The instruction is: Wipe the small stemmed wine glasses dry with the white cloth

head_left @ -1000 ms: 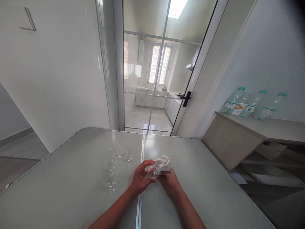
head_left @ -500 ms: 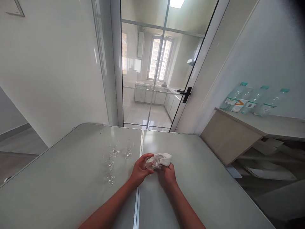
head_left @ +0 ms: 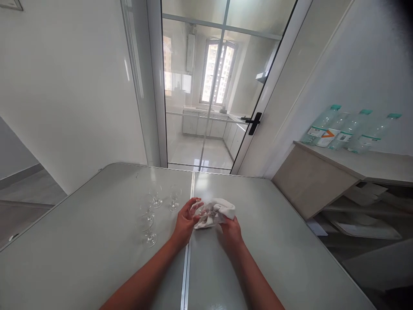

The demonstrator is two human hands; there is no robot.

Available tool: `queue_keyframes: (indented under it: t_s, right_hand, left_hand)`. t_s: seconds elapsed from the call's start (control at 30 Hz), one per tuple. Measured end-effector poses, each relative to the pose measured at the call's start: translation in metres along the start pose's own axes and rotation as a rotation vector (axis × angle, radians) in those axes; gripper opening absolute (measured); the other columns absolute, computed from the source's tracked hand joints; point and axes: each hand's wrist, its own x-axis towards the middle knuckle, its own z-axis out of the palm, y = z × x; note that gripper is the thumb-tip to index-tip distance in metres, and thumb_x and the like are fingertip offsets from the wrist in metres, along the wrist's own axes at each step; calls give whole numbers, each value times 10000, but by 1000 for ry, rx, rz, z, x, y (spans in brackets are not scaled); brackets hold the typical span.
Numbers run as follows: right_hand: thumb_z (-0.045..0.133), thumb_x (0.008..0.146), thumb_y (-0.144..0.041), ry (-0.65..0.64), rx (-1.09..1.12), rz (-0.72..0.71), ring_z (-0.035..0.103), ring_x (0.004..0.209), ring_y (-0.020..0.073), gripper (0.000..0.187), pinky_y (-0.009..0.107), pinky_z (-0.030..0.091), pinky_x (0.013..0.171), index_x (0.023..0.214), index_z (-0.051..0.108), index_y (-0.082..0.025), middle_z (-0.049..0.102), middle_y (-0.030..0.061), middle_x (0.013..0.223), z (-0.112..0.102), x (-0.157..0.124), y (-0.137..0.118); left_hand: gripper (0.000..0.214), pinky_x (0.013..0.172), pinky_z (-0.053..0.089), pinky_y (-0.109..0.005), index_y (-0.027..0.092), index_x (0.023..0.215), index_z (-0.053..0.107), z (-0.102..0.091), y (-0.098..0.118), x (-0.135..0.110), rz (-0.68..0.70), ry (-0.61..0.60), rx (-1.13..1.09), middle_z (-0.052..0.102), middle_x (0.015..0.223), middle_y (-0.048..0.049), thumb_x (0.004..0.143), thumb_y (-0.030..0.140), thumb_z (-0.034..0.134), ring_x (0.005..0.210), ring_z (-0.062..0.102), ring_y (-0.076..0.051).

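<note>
My left hand [head_left: 186, 218] is closed around the bowl of a small clear stemmed glass [head_left: 200, 209], tilted on its side with its foot end toward the right. In my right hand [head_left: 231, 226] is a white cloth [head_left: 222, 207], bunched against the stem and foot of the glass and partly covering them. Both hands are just above the table, near its middle seam. To the left stand several more stemmed glasses, among them a back one [head_left: 174, 204] and a front one [head_left: 150, 238], all upright.
The grey table [head_left: 97, 241] has a metal seam [head_left: 186, 271] running down it. Beyond its far edge is a glass door [head_left: 193, 142] with a black handle [head_left: 254, 123]. At right, several plastic bottles [head_left: 322, 125] stand on a cabinet [head_left: 322, 172] with open shelves.
The glass has turned from facing me to lying more sideways, its bowl moving left with my left hand. The cloth has spread out, one part hanging lower. The view has shifted slightly.
</note>
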Motion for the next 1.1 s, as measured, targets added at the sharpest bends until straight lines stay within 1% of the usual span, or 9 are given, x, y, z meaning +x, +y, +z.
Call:
queue_keyframes:
  t_s: [0.1,0.23,0.33,0.43,0.57,0.7,0.83,1.0,1.1]
  right_hand:
    - [759,773,-383,-10,-39,43,660,992,283,355,423,537,886,1086,743,-217,727,99,1062,5,-6,1]
    - [768,783,-368,-214,-192,-141,522,1301,287,439,413,420,1095,1202,713,-248,571,84,1420,6,-12,-2]
    - [664,869,-461,-289,-215,-193,498,1334,302,362,419,405,1111,1151,727,-242,531,73,1469,2,-11,-4]
    - [563,946,-506,-191,-240,-150,525,1310,307,383,438,403,1114,1148,731,-227,600,85,1405,-2,-7,-1]
    - [721,842,-507,-86,-207,-22,638,1150,299,666,429,511,981,1436,559,-253,680,93,1289,-7,-1,7]
    - [713,811,-579,-114,-104,116,682,857,255,529,329,544,718,1150,748,-175,754,96,1029,-15,5,15]
    - [736,786,-583,-100,-168,170,609,652,188,482,270,471,578,919,780,-122,723,59,760,-23,8,20]
    - [749,812,-524,-43,-23,60,690,892,249,534,361,557,795,1214,711,-174,757,88,1064,-11,3,17]
    - [736,840,-489,42,-106,-59,658,1118,287,577,426,504,1000,1331,649,-198,707,104,1266,1,-4,15]
  left_hand:
    - [618,1081,499,-521,275,1287,633,-3,-2,2,27,79,-22,506,1461,-112,732,409,872,1364,494,-356]
    - [634,1074,509,-512,269,1295,626,-4,-2,2,22,111,-42,489,1486,-118,726,383,881,1378,486,-363]
    - [640,1075,508,-502,266,1290,634,-5,-1,2,2,116,-43,499,1486,-114,714,375,891,1373,496,-361]
    - [653,1066,516,-488,262,1292,640,-2,1,1,1,71,-17,532,1450,-112,702,373,898,1360,501,-353]
    - [634,1045,534,-473,241,1261,680,1,5,-2,7,-73,87,588,1355,-117,677,316,913,1314,517,-335]
    - [620,1078,508,-505,233,1217,721,-2,7,-4,-44,-222,181,610,1304,-113,633,232,929,1300,526,-341]
    - [633,1048,531,-499,225,1183,750,-3,7,-5,-82,-341,295,645,1253,-127,584,239,953,1274,551,-351]
    - [628,1075,510,-489,226,1216,717,3,4,-4,20,-112,206,637,1303,-123,629,273,933,1282,557,-334]
    - [621,1056,523,-490,257,1261,660,5,1,-3,42,5,125,592,1370,-113,691,322,899,1312,530,-329]
